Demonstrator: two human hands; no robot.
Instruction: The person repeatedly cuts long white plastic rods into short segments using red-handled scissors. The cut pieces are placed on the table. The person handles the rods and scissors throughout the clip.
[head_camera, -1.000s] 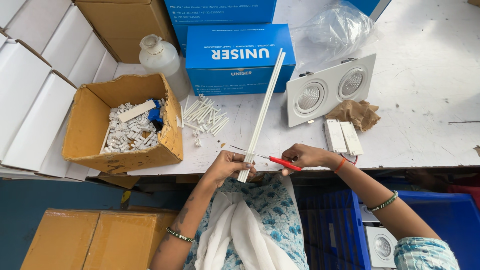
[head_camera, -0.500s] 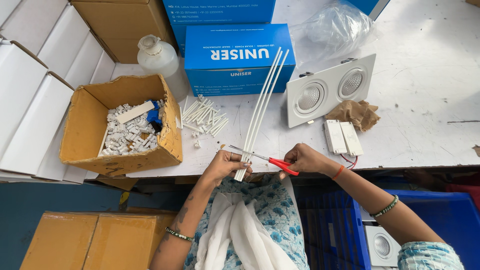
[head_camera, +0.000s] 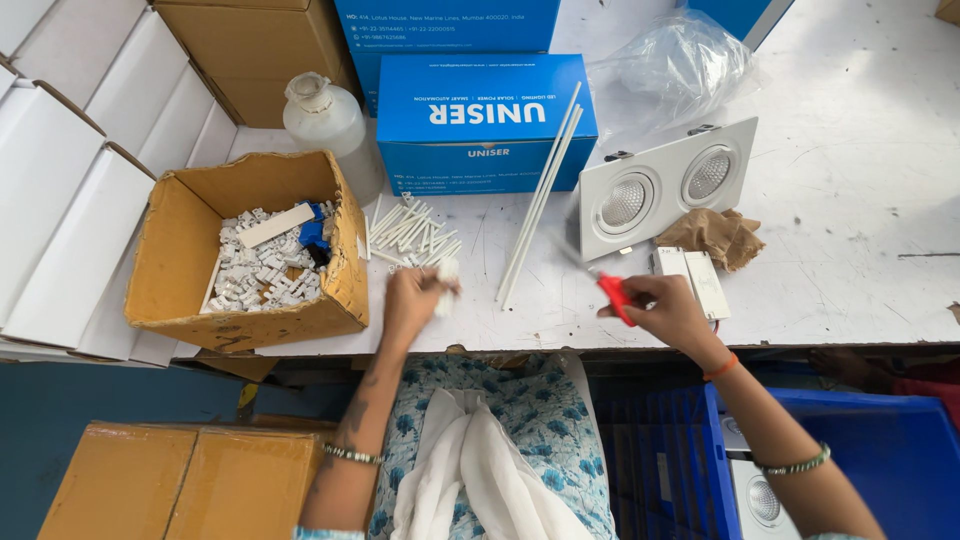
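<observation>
Your left hand (head_camera: 415, 300) is closed around a few short white tube pieces (head_camera: 446, 285), pinched at the fingertips and blurred, so I can't tell the count. It sits just off the table's (head_camera: 850, 270) front edge, at 5 o'clock from the loose pile of cut pieces (head_camera: 410, 232).

Your right hand (head_camera: 665, 310) is wrapped around the red handles of the scissors (head_camera: 612, 295); blades point toward 10 o'clock. Can't tell whether the blades are apart, too blurred.

Long white tubes (head_camera: 540, 195) lie flat at 12 o'clock from the gap between your hands, running diagonally, top ends resting on the blue box (head_camera: 485, 120). Neither hand touches them.

Handling, my read:
- Tubes look thin, light and hollow. Likely springy along the length, easy to kink or crush if squeezed.
- Take hold near the end nearest you, close to the cut point, so the free length doesn't whip.
- Smooth plastic, probably slippery; pinch, don't palm.
- Cut pieces are tiny and light, roll easily; keep them cupped.

Around you: open cardboard carton (head_camera: 245, 250) of small white parts at 9 o'clock from your left hand, plastic bottle (head_camera: 325, 120) behind it. Twin downlight fitting (head_camera: 665, 185) at 12 o'clock from your right hand, two small white driver units (head_camera: 695, 280) just beside it, crumpled brown paper (head_camera: 715, 235) behind those.
</observation>
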